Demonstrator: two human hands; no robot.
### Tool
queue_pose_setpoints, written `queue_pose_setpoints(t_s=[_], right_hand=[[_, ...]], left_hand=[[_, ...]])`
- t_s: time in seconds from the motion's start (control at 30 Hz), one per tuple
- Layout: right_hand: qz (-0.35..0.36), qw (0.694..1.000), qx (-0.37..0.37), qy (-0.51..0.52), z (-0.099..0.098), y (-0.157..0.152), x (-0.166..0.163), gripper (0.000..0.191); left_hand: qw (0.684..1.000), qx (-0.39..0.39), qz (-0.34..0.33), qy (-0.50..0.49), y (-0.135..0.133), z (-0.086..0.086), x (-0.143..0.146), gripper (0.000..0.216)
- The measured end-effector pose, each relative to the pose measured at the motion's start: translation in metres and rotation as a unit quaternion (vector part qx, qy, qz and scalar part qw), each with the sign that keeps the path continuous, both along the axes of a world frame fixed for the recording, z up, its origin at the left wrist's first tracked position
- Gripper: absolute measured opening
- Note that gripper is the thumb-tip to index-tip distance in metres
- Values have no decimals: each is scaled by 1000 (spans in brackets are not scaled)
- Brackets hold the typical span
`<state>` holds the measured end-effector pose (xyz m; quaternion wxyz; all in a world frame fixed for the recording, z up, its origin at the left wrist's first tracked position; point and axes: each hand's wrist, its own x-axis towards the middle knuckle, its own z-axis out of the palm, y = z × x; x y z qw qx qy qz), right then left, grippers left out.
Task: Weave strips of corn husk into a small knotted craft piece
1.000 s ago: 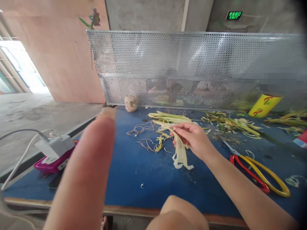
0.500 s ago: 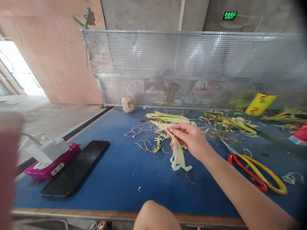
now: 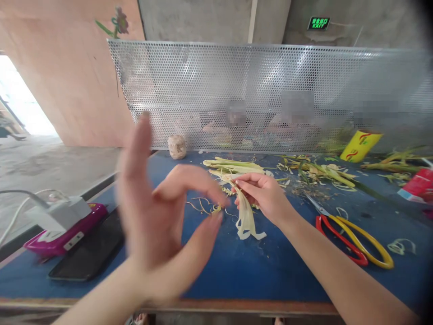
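My right hand (image 3: 264,194) is closed in a pinch on a corn husk (image 3: 246,216). The husk's pale, thin strips hang below the fingers, curling at their ends. My left hand (image 3: 162,212), smeared by motion, is raised just left of it. Its forefinger and thumb curve towards each other near the husk, and another finger points up. Nothing shows in that hand. Behind the husk lies a bundle of pale green husks (image 3: 233,164). Brown string-like strands (image 3: 199,203) are partly covered by my left hand.
Red-and-yellow-handled scissors (image 3: 352,234) lie right of my forearm. More husk scraps (image 3: 324,171), a yellow roll (image 3: 361,145) and a red packet (image 3: 419,185) are beyond. A ball (image 3: 177,147) stands by the perforated screen (image 3: 203,76). A phone (image 3: 84,253) and purple power strip (image 3: 67,237) lie left.
My left hand has come from the left edge to the middle, beside the husk. My right hand keeps its pinch on the husk. The view has shifted slightly.
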<state>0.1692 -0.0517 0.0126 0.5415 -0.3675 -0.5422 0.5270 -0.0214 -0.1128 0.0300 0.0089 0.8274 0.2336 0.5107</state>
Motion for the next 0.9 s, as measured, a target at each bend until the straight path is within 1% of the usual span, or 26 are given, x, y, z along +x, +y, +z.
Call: queue_pose_setpoints(t_s=[0.1, 0.2, 0.3, 0.37, 0.47, 0.57, 0.67, 0.73, 0.77, 0.83, 0.9], right_hand=[[-17, 999, 21, -18, 1, 0, -1, 15], [-47, 997, 47, -50, 3, -2, -3, 14], [-60, 993, 74, -75, 4, -4, -4, 13], [-59, 990, 95, -84, 3, -5, -5, 12], [-63, 985, 122, -104, 1, -5, -7, 10], [-74, 982, 119, -123, 0, -5, -8, 10], [-72, 984, 103, -124, -1, -5, -9, 10], [-60, 987, 96, -114, -2, -5, -10, 10], [-54, 988, 96, -109, -3, -5, -10, 11], [-48, 987, 108, -109, -4, -5, -10, 12], [-55, 981, 135, -128, -5, -5, -10, 13]], left_hand=[[1000, 13, 10, 26, 22, 3, 13, 60], [997, 22, 33, 65, 49, 6, 26, 66], [994, 34, 70, 73, 65, 5, 31, 76], [993, 42, 85, 70, 67, 2, 31, 81], [987, 73, 110, 90, 66, -1, 28, 78], [975, 128, 134, 124, 65, -2, 25, 75], [964, 169, 137, 154, 65, -4, 23, 79], [966, 165, 136, 143, 66, -6, 21, 80], [972, 151, 130, 126, 67, -7, 21, 81], [986, 98, 107, 85, 67, -9, 19, 81], [995, 37, 73, 53, 67, -10, 18, 81]])
